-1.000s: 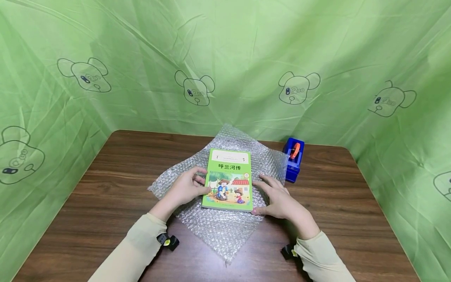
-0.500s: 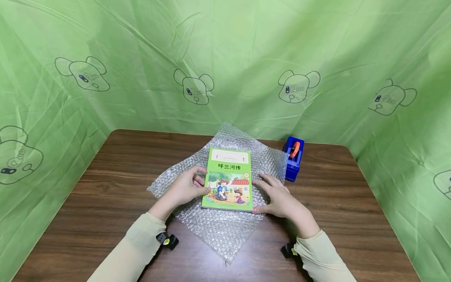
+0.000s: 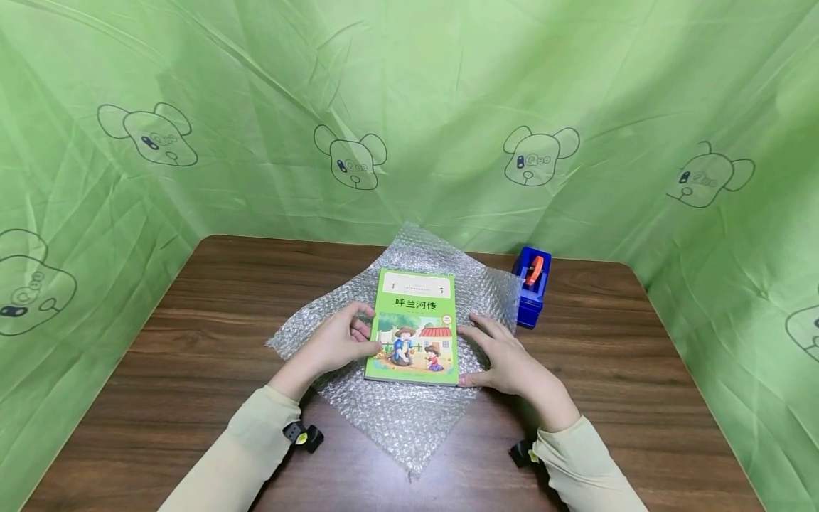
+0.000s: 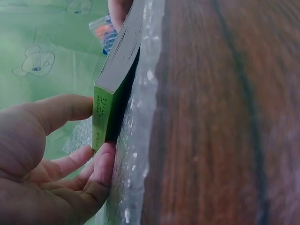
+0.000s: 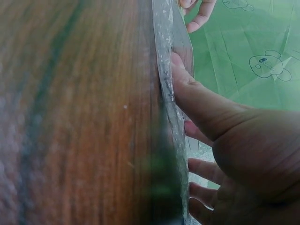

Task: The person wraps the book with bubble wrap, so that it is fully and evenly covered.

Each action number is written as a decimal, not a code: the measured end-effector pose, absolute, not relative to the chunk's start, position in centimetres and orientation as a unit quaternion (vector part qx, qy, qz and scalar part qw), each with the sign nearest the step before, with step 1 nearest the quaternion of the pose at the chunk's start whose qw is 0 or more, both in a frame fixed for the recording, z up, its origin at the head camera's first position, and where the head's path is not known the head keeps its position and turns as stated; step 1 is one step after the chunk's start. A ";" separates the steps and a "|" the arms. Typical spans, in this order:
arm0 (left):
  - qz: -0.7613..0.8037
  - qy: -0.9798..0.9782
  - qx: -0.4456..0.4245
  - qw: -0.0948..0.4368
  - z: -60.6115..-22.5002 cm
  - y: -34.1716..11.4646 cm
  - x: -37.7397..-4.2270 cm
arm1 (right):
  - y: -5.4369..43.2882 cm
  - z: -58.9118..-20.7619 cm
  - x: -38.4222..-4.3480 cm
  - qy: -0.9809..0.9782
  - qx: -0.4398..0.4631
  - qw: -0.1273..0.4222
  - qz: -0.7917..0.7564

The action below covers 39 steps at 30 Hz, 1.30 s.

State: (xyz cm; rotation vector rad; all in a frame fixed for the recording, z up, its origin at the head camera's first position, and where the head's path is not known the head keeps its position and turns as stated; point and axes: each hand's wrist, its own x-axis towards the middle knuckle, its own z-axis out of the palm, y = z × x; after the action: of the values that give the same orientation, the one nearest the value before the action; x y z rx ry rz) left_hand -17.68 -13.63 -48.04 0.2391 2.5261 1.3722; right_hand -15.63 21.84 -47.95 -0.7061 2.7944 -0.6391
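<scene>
A green paperback book [image 3: 414, 306] with an illustrated cover lies face up on a sheet of bubble wrap [image 3: 409, 427]. My left hand [image 3: 338, 340] pinches its left side near the spine, the thumb at the cover's edge. In the left wrist view, other fingertips [image 4: 107, 152] reach the lower edge of the spine, and a dark gap shows under the book there. My right hand [image 3: 505, 355] rests along the opposite side with fingers spread. Its thumb touches the lower right corner, while the other fingers [image 5: 204, 169] meet the wrap beside the book.
A blue tape dispenser [image 3: 531, 302] with an orange roll stands at the wrap's right corner. Beneath everything is a dark wooden table [image 3: 614, 370]. Green cloth [image 3: 441, 92] with mouse-like drawings walls in the back and both sides.
</scene>
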 end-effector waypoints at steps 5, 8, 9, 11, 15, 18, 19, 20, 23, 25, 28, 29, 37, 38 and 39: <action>0.454 0.877 0.099 0.120 -48.1 -13.7 -17.6 | 21.8 -47.8 -15.6 0.942 -0.238 0.096 -0.217; 0.448 0.878 0.118 0.119 -48.3 -13.8 -17.6 | 21.7 -47.8 -15.7 0.942 -0.235 0.099 -0.216; 0.446 0.878 0.123 0.122 -48.3 -13.9 -17.6 | 21.7 -47.8 -15.7 0.943 -0.234 0.101 -0.216; 0.444 0.877 0.132 0.127 -48.3 -13.9 -17.6 | 21.7 -47.8 -15.7 0.943 -0.232 0.102 -0.216; 0.441 0.877 0.139 0.135 -48.3 -13.9 -17.6 | 21.8 -47.7 -15.7 0.944 -0.231 0.106 -0.213; 0.436 0.878 0.140 0.137 -48.3 -13.8 -17.6 | 21.9 -47.5 -15.6 0.943 -0.233 0.111 -0.210; 0.435 0.879 0.140 0.138 -48.3 -13.8 -17.6 | 22.0 -47.4 -15.6 0.942 -0.234 0.113 -0.211; 0.433 0.879 0.140 0.139 -48.3 -13.7 -17.6 | 22.0 -47.3 -15.6 0.942 -0.235 0.114 -0.211; 0.429 0.881 0.142 0.139 -48.2 -13.7 -17.6 | 22.1 -47.2 -15.6 0.939 -0.240 0.115 -0.216; 0.423 0.884 0.146 0.137 -48.2 -13.6 -17.6 | 22.1 -47.1 -15.7 0.937 -0.243 0.113 -0.224; 0.407 0.891 0.151 0.133 -48.1 -13.6 -17.6 | 22.2 -47.2 -15.7 0.934 -0.248 0.107 -0.234; 0.401 0.894 0.152 0.132 -48.1 -13.6 -17.5 | 22.2 -47.3 -15.7 0.934 -0.248 0.104 -0.236; 0.366 0.907 0.168 0.123 -48.0 -13.8 -17.3 | 22.0 -47.0 -15.7 0.934 -0.255 0.076 -0.237; 0.366 0.907 0.170 0.123 -48.1 -13.8 -17.3 | 21.9 -47.0 -15.7 0.935 -0.255 0.073 -0.236; 0.368 0.905 0.172 0.124 -48.1 -13.9 -17.3 | 21.9 -47.0 -15.7 0.935 -0.256 0.070 -0.235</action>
State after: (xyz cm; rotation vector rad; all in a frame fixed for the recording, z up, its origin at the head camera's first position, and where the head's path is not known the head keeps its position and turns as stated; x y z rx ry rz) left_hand -17.31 -13.90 -48.10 0.5029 2.6400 1.0726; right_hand -15.65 21.90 -47.00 -0.7701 2.8126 -0.7066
